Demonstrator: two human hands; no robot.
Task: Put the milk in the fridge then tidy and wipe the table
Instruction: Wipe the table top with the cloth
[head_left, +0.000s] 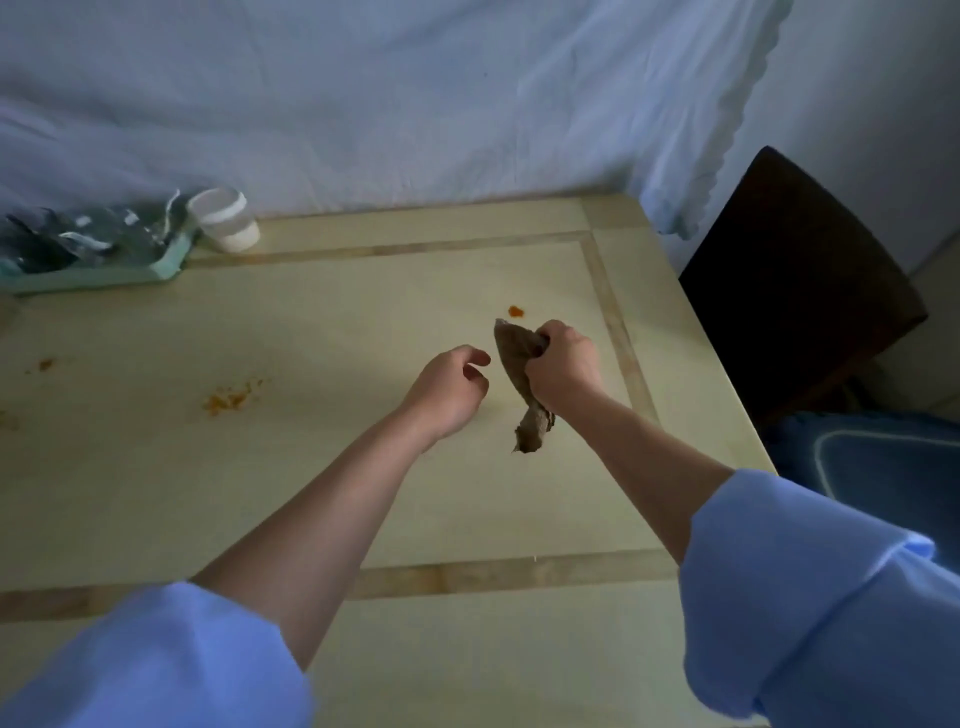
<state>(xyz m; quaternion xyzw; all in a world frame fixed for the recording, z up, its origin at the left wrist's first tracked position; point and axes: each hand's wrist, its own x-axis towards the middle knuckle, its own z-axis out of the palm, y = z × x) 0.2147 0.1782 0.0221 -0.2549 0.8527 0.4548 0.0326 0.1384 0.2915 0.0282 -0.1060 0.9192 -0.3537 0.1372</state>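
Observation:
My right hand (563, 364) is closed around a brown-grey cloth (514, 358), which sticks out above the fist and hangs down below it over the pale wooden table (363, 493). My left hand (449, 392) hovers just left of the cloth with its fingers curled and apart, holding nothing. An orange stain (515, 311) lies on the table just beyond the cloth. More orange crumbs (228, 399) are scattered at the left, and a small smear (45, 364) sits near the left edge. No milk is in view.
A mint-green tray (104, 275) with crumpled plastic stands at the back left, and a white lidded jar (224, 219) is beside it. A white sheet (415, 104) hangs behind the table. A dark chair (795, 291) stands to the right, with a blue cushion (872, 467) below it.

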